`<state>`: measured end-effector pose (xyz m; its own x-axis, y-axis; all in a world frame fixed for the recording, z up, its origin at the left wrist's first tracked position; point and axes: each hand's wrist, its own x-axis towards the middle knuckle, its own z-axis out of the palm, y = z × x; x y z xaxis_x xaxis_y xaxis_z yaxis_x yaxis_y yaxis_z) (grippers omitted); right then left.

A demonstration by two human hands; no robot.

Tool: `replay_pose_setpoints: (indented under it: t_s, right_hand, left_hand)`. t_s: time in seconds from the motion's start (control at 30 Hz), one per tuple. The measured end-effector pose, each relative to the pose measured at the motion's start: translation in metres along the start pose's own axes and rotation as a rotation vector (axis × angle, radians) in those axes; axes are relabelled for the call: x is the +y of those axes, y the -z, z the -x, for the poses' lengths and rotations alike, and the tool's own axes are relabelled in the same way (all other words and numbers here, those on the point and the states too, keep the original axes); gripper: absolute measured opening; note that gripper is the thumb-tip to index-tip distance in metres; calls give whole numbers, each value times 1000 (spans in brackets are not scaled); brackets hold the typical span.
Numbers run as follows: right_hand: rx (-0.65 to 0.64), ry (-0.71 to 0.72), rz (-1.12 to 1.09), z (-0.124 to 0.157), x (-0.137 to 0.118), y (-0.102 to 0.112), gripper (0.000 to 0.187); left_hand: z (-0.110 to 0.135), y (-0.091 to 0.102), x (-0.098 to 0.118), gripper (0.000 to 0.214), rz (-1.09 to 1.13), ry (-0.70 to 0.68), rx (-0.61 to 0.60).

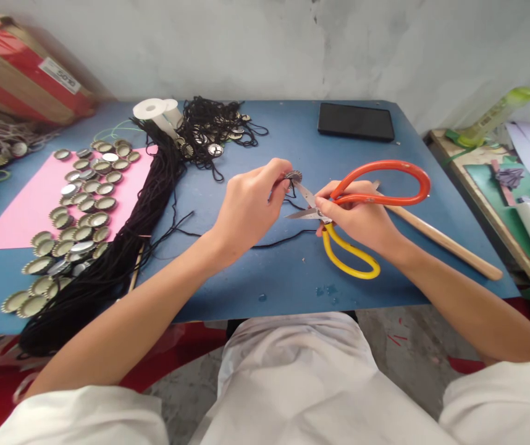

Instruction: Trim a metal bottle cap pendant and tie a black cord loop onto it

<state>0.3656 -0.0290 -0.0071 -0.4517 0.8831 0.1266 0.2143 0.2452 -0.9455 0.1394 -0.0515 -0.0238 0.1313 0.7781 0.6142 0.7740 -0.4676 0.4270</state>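
My left hand (pixel 252 207) pinches a metal bottle cap (pixel 294 176) above the middle of the table. Black cord (pixel 283 243) trails below it across the blue surface. My right hand (pixel 357 213) is closed around the pivot area of a pair of scissors (pixel 376 165) with one orange and one yellow handle loop. The blades stand apart and point left, with the upper blade's tip touching or very near the cap. Fingers hide the cap's lower edge, so I cannot tell whether cord lies between the blades.
Many bottle caps (pixel 82 201) lie on pink paper (pixel 10 213) at left, beside a thick bundle of black cord (pixel 149 179). Behind are white spools (pixel 150 110) and corded caps (pixel 214 127). A black phone (pixel 356 122) and a wooden-handled tool (pixel 450 244) lie at right.
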Motion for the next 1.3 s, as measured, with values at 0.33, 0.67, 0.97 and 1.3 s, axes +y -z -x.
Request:
replay_pose_setpoints:
  t_s: [0.33,0.67,0.97,1.3]
  right_hand:
    - [-3,65,13,0,2,0,17]
    - [-5,44,18,0,-1,1,16]
    - [-7,7,-13,0,-3,1,17]
    - [-37,-85,-121,-1,-4,1,24]
  left_hand:
    - [-10,4,-4,14,266,206,11]
    - [-11,6,3,10,373,259,-4]
    - [-7,6,5,13,261,171,-14]
    - [2,-4,-2,18,-33,-18,0]
